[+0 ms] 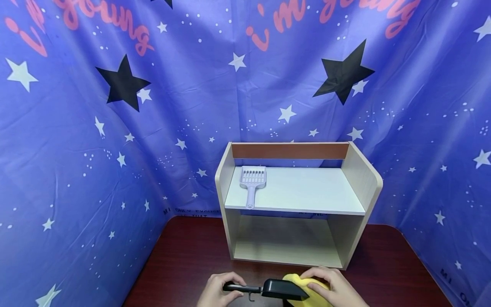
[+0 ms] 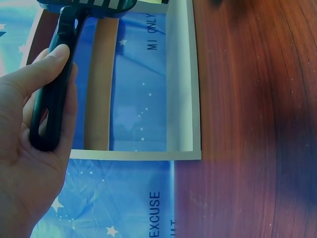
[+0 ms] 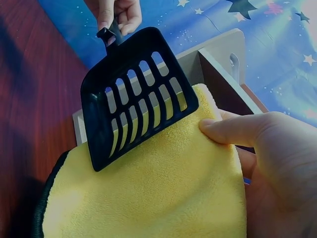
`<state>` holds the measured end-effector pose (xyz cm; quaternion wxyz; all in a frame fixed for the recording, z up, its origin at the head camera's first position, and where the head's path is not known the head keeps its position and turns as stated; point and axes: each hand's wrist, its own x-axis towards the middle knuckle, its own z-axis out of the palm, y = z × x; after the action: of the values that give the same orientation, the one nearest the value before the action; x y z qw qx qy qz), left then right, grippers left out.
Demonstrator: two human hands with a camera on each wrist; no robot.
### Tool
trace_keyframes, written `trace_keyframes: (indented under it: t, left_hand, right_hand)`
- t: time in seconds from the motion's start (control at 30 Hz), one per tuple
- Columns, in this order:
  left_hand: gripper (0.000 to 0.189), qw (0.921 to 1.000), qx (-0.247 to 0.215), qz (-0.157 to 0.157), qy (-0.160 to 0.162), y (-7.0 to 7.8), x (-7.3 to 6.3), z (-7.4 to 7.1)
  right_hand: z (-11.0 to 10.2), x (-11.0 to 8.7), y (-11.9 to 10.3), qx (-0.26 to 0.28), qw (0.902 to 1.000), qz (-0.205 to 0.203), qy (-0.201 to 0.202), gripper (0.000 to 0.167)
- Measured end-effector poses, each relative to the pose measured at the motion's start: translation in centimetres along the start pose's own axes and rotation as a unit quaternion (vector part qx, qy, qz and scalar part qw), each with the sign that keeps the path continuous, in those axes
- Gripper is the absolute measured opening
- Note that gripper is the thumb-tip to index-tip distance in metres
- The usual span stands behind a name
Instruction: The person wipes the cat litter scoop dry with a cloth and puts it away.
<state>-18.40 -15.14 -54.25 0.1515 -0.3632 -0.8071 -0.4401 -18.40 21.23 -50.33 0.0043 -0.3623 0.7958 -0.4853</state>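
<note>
A black slotted litter scoop [image 3: 141, 94] is held by its handle in my left hand [image 2: 29, 109], thumb laid along the grip. In the head view the scoop [image 1: 284, 289] lies sideways between the two hands. My right hand [image 1: 337, 286] pinches a yellow cloth [image 3: 148, 188] with dark edging, thumb on the near face and fingers behind. The cloth's upper edge shows through the scoop's lower slots in the right wrist view, so the cloth overlaps behind the scoop head. Farther back, a pale lavender litter scoop [image 1: 253, 181] rests on the white upper shelf.
A small two-level wooden shelf unit [image 1: 374, 187] stands on the dark red table [image 1: 184, 251], just beyond both hands. Its lower compartment [image 1: 284, 241] faces the hands. Blue star-printed fabric [image 1: 184, 106] hangs behind and at both sides.
</note>
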Motion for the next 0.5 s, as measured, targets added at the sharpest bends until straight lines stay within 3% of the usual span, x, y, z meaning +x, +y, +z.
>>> trace_keyframes:
  t: [0.2,0.5]
  left_hand:
    - [0.026,0.9995,-0.009,-0.03,0.004,-0.32,-0.17,-0.06]
    - [0.02,0.9982,-0.028,-0.051,0.009,-0.18,-0.1,-0.33]
  right_hand:
    - [-0.07,-0.24,0.01,-0.017,0.9998,-0.003,0.012,0.021]
    - [0.22,-0.41,0.55,-0.064,0.9948,-0.059,0.052,0.027]
